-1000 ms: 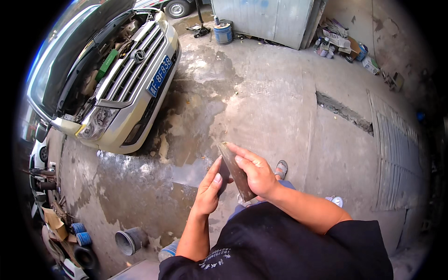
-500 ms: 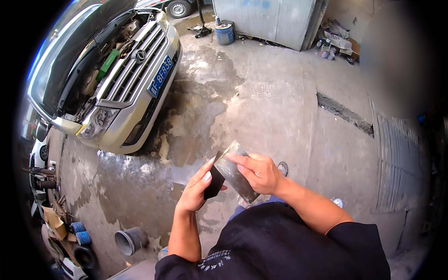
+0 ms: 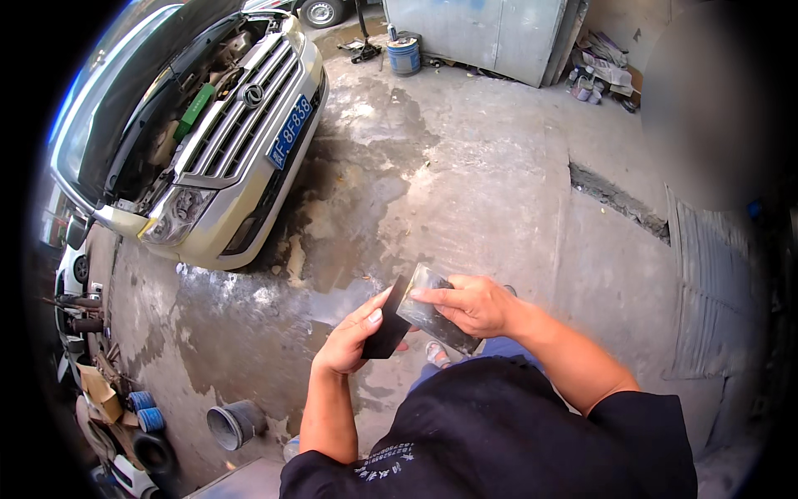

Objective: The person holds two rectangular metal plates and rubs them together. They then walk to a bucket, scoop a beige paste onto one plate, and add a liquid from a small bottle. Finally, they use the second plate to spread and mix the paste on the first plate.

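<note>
In front of my body, my left hand (image 3: 342, 341) is closed around a flat black rectangular plate (image 3: 387, 329), with the thumb lying on its face. My right hand (image 3: 482, 308) grips a flat grey putty scraper (image 3: 442, 328), its smeared face tilted up and the forefinger laid across it. Some yellowish paste shows along the scraper's upper left edge, where it meets or nearly meets the black plate. Whether the two edges touch I cannot tell. The fingers under both plates are mostly hidden.
At upper left stands a van (image 3: 249, 166) with its hood raised. A grey bucket (image 3: 234, 424) is on the floor at lower left, near blue cans (image 3: 148, 407) and a tyre (image 3: 153, 452). A blue pail (image 3: 404, 58) stands at the back; a floor trench (image 3: 619, 202) lies to the right.
Both hands have moved slightly right and down with the plates. The black plate's upper end has swung right, and the scraper is tilted flatter. The view has shifted slightly.
</note>
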### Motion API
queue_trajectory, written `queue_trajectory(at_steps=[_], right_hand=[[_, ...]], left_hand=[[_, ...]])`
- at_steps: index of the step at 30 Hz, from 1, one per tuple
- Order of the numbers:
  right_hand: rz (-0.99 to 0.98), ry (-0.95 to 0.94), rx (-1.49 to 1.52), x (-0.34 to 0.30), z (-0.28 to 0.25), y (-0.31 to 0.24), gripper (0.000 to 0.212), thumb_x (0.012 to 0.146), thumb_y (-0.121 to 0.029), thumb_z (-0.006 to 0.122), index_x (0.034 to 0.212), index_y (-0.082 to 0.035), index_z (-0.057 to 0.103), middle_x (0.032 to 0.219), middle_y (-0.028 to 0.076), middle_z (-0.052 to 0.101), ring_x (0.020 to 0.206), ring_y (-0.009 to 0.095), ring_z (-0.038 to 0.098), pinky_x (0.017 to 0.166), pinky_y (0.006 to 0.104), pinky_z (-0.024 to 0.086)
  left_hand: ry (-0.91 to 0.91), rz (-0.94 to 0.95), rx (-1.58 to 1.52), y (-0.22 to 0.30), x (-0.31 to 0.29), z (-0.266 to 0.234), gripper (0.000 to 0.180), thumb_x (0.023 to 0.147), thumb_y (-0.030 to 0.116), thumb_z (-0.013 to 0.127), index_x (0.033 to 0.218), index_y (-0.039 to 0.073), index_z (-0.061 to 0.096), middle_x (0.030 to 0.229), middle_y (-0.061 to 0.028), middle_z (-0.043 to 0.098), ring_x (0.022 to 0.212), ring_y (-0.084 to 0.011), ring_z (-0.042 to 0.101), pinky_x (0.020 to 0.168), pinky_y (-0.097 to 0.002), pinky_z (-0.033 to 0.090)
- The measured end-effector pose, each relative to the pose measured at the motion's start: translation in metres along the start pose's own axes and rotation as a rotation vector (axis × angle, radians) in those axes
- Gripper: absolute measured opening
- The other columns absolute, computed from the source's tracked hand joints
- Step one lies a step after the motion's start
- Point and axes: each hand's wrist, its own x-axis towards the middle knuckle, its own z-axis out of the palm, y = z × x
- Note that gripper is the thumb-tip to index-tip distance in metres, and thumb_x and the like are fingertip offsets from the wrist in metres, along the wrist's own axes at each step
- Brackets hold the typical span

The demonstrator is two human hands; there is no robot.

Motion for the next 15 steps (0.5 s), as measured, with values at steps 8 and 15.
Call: queue_trajectory(at_steps=[8,15], right_hand=[[0.093,0.247,0.180,0.008,0.002,-0.017,0.035,0.090,-0.011,0.057,0.125,-0.010,0.061,0.066,0.012,0.053,0.061,0.028,0.054,0.060,0.0368,0.046],[0.422,0.036,0.518,-0.007,0.044,-0.045,0.036,0.098,-0.016,0.048,0.133,-0.009,0.055,0.109,0.015,0.067,0.098,0.020,0.064,0.087,0.0285,0.048]], left_hand=[[0.171,0.291,-0.234,-0.004,0.006,0.014,0.062,0.096,0.041,0.052,0.143,0.005,0.032,0.132,-0.0132,0.051,0.121,-0.0312,0.052,0.098,-0.0444,0.046],[0.303,0.544,-0.316,-0.031,0.020,0.027,0.054,0.100,0.037,0.046,0.143,0.008,0.032,0.136,-0.0121,0.048,0.125,-0.0261,0.047,0.105,-0.0414,0.039]])
